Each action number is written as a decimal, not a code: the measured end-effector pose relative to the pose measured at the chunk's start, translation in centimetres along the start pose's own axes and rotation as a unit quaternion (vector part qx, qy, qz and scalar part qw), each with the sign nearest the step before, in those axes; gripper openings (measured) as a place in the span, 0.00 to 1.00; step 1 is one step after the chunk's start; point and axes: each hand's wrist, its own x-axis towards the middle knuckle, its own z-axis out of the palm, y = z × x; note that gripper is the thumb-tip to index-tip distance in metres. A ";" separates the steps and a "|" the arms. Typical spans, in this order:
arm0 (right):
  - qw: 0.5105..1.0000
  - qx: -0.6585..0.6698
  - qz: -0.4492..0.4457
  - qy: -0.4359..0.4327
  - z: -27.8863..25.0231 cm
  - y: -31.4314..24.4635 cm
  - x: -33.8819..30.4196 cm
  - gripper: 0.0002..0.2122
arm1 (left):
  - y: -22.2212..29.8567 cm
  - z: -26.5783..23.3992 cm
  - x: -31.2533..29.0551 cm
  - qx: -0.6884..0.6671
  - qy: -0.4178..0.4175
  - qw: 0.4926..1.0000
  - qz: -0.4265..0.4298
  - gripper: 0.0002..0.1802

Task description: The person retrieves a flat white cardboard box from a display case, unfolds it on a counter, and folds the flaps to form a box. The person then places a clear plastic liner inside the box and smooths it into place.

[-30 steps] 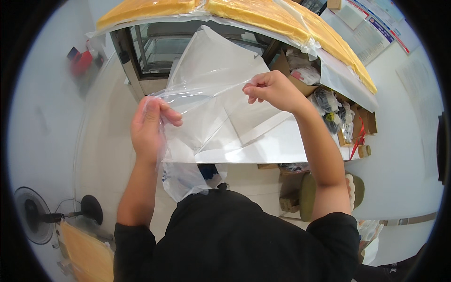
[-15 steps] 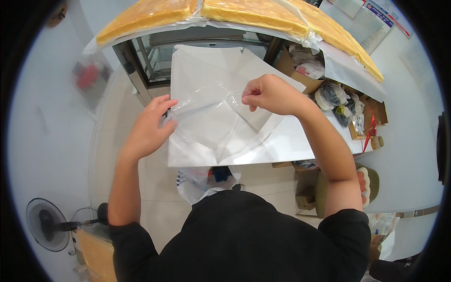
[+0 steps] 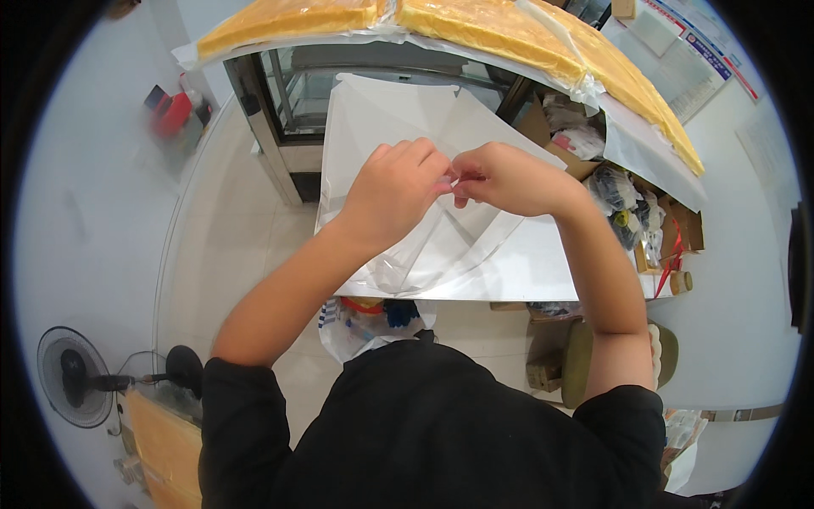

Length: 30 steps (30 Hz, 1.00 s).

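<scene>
A clear plastic film (image 3: 405,254), wrinkled and shiny, lies over a large folded white sheet (image 3: 381,100) on the white table (image 3: 517,263). Above its middle, my left hand (image 3: 403,191) and my right hand (image 3: 509,180) meet with fingertips almost touching. Both are closed in a pinch. A small translucent bit shows between the fingertips and looks like part of the film. The backs of my hands cover most of that spot, so its exact shape is hidden.
Thick yellow slabs (image 3: 492,38) in plastic lie on a shelf at the back, above a glass-fronted cabinet (image 3: 297,93). Open cardboard boxes (image 3: 678,225) with bagged items stand at the right. A plastic bag (image 3: 339,331) sits below the table's front edge; a fan (image 3: 76,377) stands lower left.
My left hand has left the film's left edge and moved right to meet my right hand, its fingers closing. My right hand stays pinched in nearly the same place. The view has shifted slightly.
</scene>
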 end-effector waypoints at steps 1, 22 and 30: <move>1.000 -0.001 -0.004 -0.003 0.0 0.2 0.0 0.09 | -0.1 0.3 -0.2 -0.018 0.003 1.000 0.000 0.09; 0.997 0.055 0.036 0.028 0.5 0.9 0.1 0.09 | -0.4 3.1 0.4 0.019 0.176 0.984 -0.029 0.12; 0.993 0.106 0.024 0.052 1.6 1.5 0.1 0.13 | 0.2 4.2 0.1 -0.118 0.265 0.954 -0.076 0.03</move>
